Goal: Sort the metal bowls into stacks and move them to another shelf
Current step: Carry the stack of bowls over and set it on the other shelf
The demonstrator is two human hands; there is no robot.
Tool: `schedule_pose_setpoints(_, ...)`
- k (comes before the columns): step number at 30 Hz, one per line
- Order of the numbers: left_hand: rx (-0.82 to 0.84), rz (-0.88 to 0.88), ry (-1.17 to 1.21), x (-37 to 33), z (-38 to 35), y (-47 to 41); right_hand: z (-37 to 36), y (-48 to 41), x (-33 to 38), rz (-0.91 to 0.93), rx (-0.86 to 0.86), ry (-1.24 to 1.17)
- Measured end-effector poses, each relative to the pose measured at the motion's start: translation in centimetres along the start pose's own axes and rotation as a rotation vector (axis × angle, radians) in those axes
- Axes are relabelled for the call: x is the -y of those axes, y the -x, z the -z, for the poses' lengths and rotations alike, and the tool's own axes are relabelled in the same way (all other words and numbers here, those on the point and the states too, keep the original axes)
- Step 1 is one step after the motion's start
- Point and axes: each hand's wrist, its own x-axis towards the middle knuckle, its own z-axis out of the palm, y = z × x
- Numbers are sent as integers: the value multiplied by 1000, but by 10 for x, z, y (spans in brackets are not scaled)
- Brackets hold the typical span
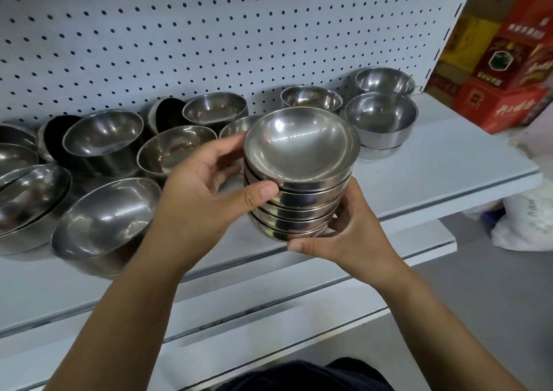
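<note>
Presently: one stack [299,187] of small bowls, grasped by left hand [206,199] and right hand [347,235]; loose bowls [104,139] remain unsorted on shelf [449,163]; no transfer evident.

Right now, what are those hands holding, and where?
A stack of small metal bowls: left hand grips its side, right hand supports its bottom.

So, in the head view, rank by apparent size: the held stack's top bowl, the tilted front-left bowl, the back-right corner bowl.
1-2. Shiny top bowl of the held stack and tilted steel bowl front left: alike, both near the camera.
3. Steel bowl in the back-right corner.
</note>
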Motion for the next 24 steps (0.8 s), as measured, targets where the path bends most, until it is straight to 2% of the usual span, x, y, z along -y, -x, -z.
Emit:
schedule_pose_setpoints(10, 157, 29, 198, -10, -120, -36, 120, 37, -12, -14, -145, 76)
schedule_pose_setpoints(24, 391, 34, 289, -39, -378, -51, 346, 145, -41, -82, -402, 144)
